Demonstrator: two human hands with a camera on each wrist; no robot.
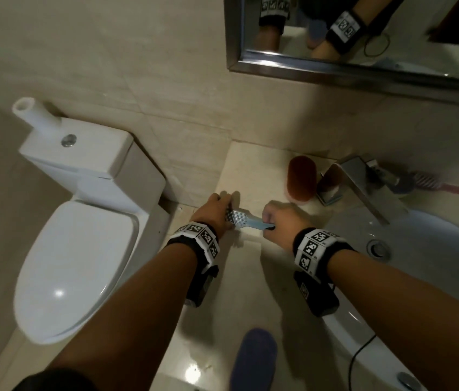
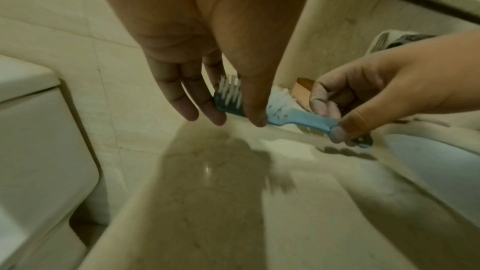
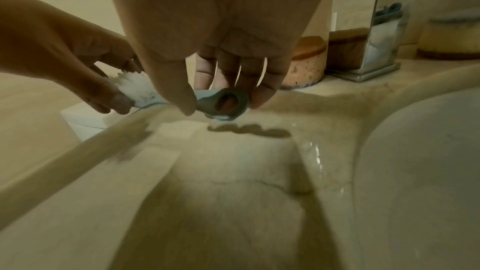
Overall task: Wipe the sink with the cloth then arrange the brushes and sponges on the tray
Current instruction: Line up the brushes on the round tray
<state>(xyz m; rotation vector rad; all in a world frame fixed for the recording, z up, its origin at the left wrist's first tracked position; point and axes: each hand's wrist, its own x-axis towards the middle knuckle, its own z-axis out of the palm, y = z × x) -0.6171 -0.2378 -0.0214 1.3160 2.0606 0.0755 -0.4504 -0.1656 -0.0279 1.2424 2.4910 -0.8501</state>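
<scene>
A blue brush (image 1: 246,221) with white bristles hangs level just above the beige counter (image 1: 251,277), left of the sink (image 1: 434,263). My left hand (image 1: 222,204) pinches its bristle head (image 2: 231,95) between thumb and fingers. My right hand (image 1: 269,220) pinches the handle (image 2: 306,118) near its ringed end (image 3: 230,102). An orange sponge (image 1: 301,176) lies at the back of the counter beside the faucet (image 1: 363,182). A red-handled brush (image 1: 454,189) lies behind the faucet.
A white toilet (image 1: 81,263) stands close to the counter's left edge. A mirror (image 1: 363,71) hangs on the wall above. A dark blue oval object (image 1: 253,359) lies at the counter's near edge. The sink drain (image 1: 378,249) sits below my right wrist.
</scene>
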